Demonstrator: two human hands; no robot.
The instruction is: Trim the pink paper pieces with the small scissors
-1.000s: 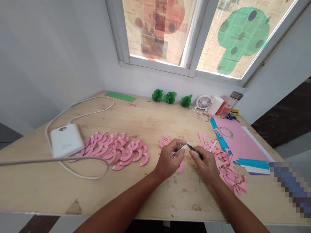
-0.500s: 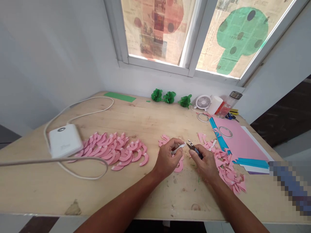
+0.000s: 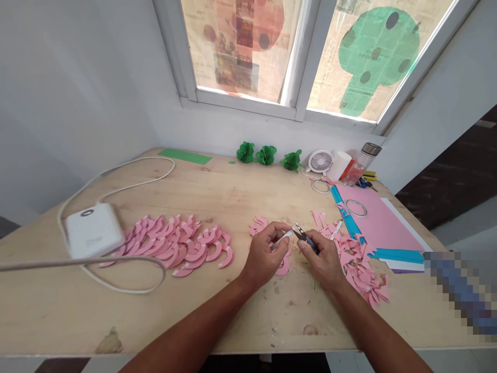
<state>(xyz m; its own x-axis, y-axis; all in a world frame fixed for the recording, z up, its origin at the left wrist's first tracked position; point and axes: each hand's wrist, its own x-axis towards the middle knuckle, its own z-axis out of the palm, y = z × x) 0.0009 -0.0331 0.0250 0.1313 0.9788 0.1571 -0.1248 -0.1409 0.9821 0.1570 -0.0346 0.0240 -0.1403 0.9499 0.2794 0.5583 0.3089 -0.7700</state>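
Note:
My left hand (image 3: 264, 256) pinches a narrow white strip (image 3: 281, 239) between thumb and fingers, its free end pointing right. My right hand (image 3: 325, 259) is closed around a small pair of scissors (image 3: 301, 235) with dark blades, parted and close to the strip's end. Whether the blades touch the strip, I cannot tell. Beneath and behind my left hand lie a few curved pink paper pieces (image 3: 284, 265), partly hidden. A large pile of pink paper arcs (image 3: 194, 251) with whitish ends spreads to the left. Pink paper scraps (image 3: 359, 272) are heaped beside my right hand.
A white power bank (image 3: 95, 230) with a looping cable (image 3: 145, 291) sits at left. Three green paper balls (image 3: 266, 155), a small fan (image 3: 320, 161) and a bottle (image 3: 361, 163) line the back. Pink sheets (image 3: 382, 220), blue strips (image 3: 399, 255) and a tape roll (image 3: 356, 207) lie right.
The view has shifted slightly, so everything sits a little further left. The scissors' blades look nearer to the strip's end; both hands keep their holds.

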